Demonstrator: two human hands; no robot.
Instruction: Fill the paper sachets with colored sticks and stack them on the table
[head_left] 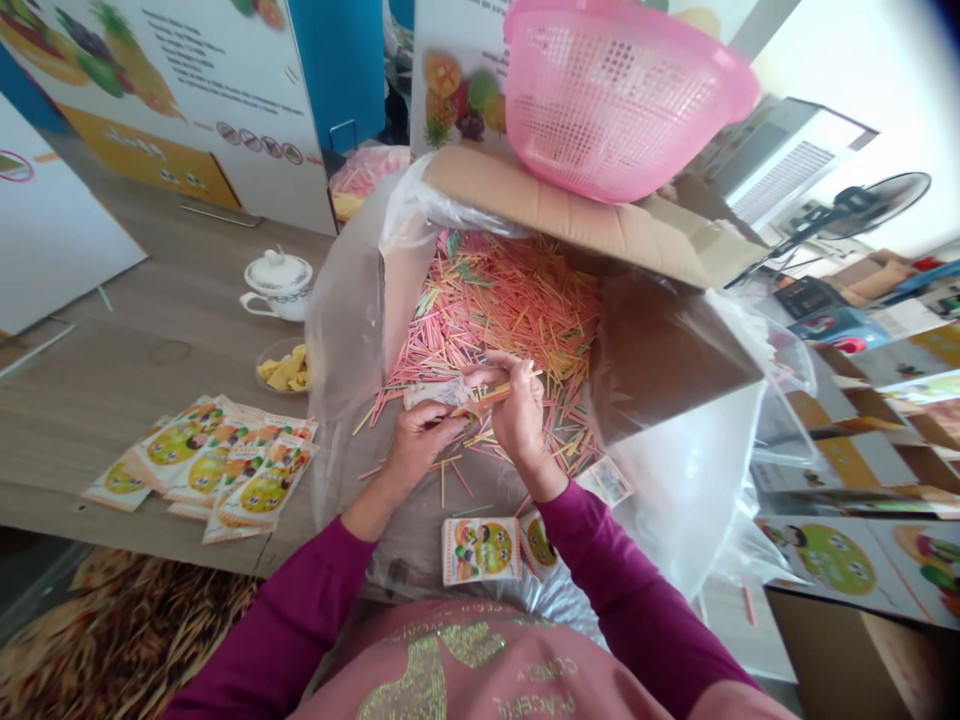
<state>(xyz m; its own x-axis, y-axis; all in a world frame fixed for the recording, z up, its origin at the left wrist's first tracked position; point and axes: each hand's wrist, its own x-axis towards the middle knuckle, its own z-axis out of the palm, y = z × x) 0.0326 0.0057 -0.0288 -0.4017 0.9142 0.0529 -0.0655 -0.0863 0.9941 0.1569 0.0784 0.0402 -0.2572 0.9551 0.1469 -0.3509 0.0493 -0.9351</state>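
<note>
Both hands meet over a mound of thin coloured sticks (517, 300), mostly pink with yellow and green ones, spilling from a tipped cardboard box (637, 350). In my right hand (519, 415) is a small bundle of orange and yellow sticks (489, 398), pointing left. My left hand (424, 437) is closed, its fingertips pinched at the bundle's left end around what looks like the edge of a small packet, mostly hidden. A small printed packet (436, 393) lies on the sticks just behind my fingers. Nearer my body sit plump printed packets (481, 550).
Flat printed packets (225, 465) lie fanned on the table's left. Behind them are a bowl of yellow pieces (285, 368) and a lidded white cup (277, 283). A pink basket (622, 100) rests above the box. Clear plastic sheeting (345, 300) surrounds the box.
</note>
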